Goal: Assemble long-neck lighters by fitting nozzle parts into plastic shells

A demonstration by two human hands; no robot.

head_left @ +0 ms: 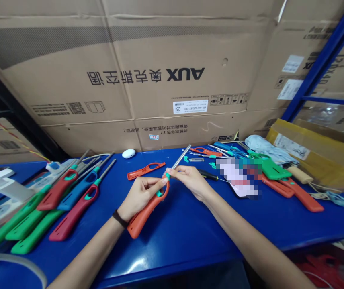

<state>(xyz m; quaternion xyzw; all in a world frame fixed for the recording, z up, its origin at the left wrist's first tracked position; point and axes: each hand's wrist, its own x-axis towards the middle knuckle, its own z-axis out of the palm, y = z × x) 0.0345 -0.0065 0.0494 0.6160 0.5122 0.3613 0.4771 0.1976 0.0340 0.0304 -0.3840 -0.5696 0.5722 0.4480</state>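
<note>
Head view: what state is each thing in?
Left grip, closed on orange lighter
Right grip, pinching tube near its base
Orange lighter, held tilted
Tube, pointing up
Orange shell, loose, lying
Phone, flat, screen lit
Screwdriver, lying
Carton, printing upside down
Yellow box, apparently open

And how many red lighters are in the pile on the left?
2: one red lighter overlaps a green lighter, left of the blue lighter; the second red lighter lies right of the blue one. More could be hidden underneath.
</note>
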